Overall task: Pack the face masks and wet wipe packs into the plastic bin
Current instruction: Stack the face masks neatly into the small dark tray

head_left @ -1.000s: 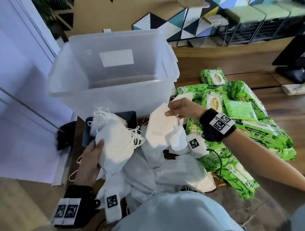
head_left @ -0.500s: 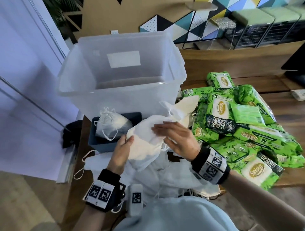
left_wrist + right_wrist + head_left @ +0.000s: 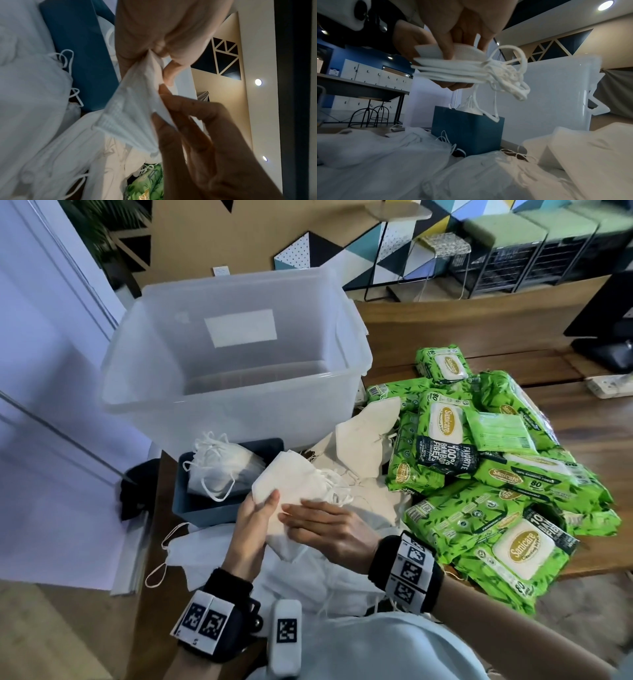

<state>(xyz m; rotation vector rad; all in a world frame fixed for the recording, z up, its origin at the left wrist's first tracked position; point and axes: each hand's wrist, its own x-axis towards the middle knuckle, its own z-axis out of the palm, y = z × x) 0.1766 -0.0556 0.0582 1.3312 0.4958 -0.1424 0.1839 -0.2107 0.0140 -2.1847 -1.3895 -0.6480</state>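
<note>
We held our left hand (image 3: 251,520) palm up, thumb over the near edge of a mask stack (image 3: 294,494) and fingers (image 3: 453,85) curled beneath it. Our right hand (image 3: 329,530) lay palm down on the stack, its fingers (image 3: 291,513) gripping the edge. Both wrists wore black bands with tag markers.

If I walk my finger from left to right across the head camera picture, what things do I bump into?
Small dark blue box with masks in it → stack of white masks that both hands hold → loose white masks on the table → big pile of green wet wipe packs.
</note>
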